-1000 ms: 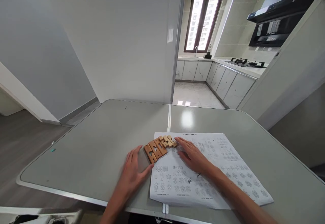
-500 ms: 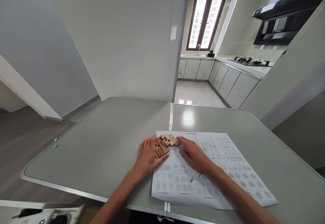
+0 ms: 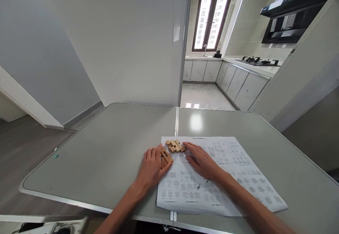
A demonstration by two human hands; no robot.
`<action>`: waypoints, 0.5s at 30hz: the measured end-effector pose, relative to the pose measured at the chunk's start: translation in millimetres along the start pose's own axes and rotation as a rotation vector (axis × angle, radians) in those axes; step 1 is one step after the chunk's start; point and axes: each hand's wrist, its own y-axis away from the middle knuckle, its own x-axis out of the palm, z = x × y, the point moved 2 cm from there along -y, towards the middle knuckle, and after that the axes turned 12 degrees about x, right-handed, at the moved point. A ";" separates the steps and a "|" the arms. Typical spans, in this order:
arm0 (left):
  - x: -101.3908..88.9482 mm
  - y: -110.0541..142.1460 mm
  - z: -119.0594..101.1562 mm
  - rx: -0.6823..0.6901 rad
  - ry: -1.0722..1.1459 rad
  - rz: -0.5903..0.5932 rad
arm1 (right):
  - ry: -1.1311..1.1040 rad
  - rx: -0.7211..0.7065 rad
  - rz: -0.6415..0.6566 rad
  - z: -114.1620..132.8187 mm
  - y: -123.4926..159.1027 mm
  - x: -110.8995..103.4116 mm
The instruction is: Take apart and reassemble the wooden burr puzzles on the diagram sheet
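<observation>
My left hand (image 3: 150, 167) is curled around a group of brown wooden puzzle pieces (image 3: 166, 157), fingers on the far side and thumb at the near right edge. Its palm and fingers hide part of them. Just beyond, several paler notched wooden puzzle pieces (image 3: 174, 146) lie side by side on the printed sheet (image 3: 185, 204). My right hand (image 3: 202, 160) rests on the paper, fingers stretched out, its fingertips at the right end of the pale row. The sheet carries rows of small line diagrams.
A grey folding table (image 3: 111, 149) with a metal centre seam (image 3: 177, 121) bears everything. Beyond it stand a white panel (image 3: 132, 50) and a kitchen with marble-look cabinets (image 3: 243, 83). A light-coloured object with dark parts (image 3: 53, 225) is partly visible at the lower left.
My left hand has drawn the brown pieces slightly toward me and left, opening a gap to the pale row, and covers more of them. My right hand stays at the row's end.
</observation>
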 end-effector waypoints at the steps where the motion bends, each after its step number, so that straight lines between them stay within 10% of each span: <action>1: -0.6 3.9 0.9 -0.002 -0.010 -0.004 | -0.008 0.002 -0.001 0.1 -0.1 -0.1; 15: -25.6 28.0 -21.0 0.133 0.011 0.048 | -0.503 0.233 -0.102 -13.1 -5.3 -34.8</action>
